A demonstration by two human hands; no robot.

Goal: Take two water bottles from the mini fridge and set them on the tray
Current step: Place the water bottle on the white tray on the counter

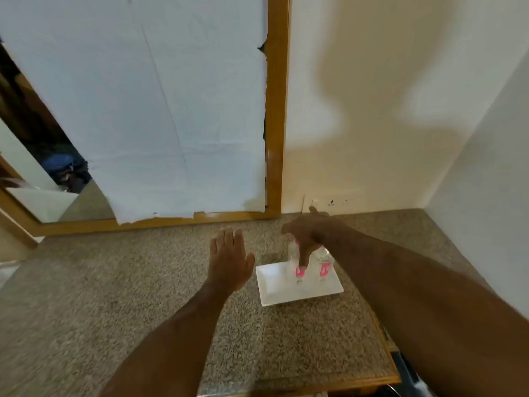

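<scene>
The right hand point(307, 239) reaches over the tray point(274, 287), fingers draped down around the nearer bottle point(297, 267); whether they actually clamp it I cannot tell. The left hand point(229, 259) hovers flat and spread, holding nothing, just beside the tray's left edge. Both bottles stand upright on the tray's far half, the second bottle point(323, 262) close beside the first. They look like thin clear plastic, likely light yet squashy and easily tipped; gripping mid-body near the pink label seems safest.
</scene>
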